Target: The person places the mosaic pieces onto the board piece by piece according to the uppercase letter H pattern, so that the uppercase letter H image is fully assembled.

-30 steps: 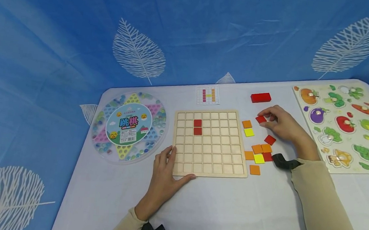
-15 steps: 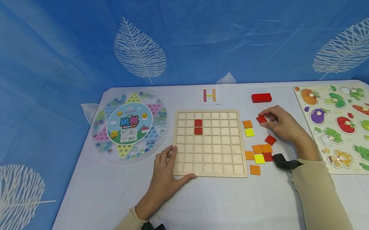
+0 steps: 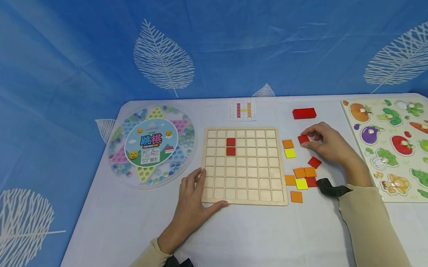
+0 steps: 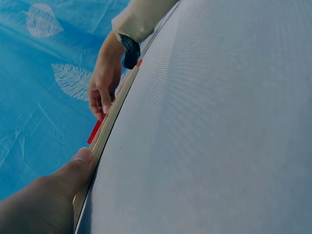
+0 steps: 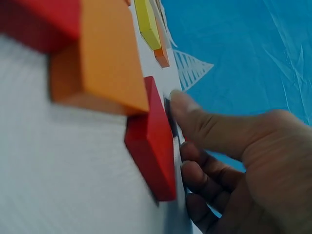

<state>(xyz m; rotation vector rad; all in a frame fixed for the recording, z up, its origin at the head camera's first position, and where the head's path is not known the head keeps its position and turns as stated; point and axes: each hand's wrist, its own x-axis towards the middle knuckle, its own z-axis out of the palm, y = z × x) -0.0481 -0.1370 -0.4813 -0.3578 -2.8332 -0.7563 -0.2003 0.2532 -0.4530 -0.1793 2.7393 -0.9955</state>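
A wooden grid board (image 3: pixel 245 165) has two red tiles (image 3: pixel 230 151) in its third column, one above the other. At its lower left corner lies the left hand (image 3: pixel 191 205), fingers along the left edge and thumb on the front edge; the left wrist view shows that thumb (image 4: pixel 73 173) against the board's side. Right of the board, the right hand (image 3: pixel 324 144) pinches a red tile (image 3: pixel 303 139) between thumb and fingers. In the right wrist view another red tile (image 5: pixel 153 146) stands near the right hand (image 5: pixel 263 165); the pinched tile is mostly hidden there.
Loose orange, yellow and red tiles (image 3: pixel 297 196) lie right of the board. Behind are a pattern card (image 3: pixel 243 110) and a red block (image 3: pixel 304 113). A round marble game (image 3: pixel 150 143) sits left, a vegetable puzzle (image 3: pixel 402 144) right.
Both hands hold the same poses and places. The whole head view has shifted very slightly; no tile has visibly moved on the table.
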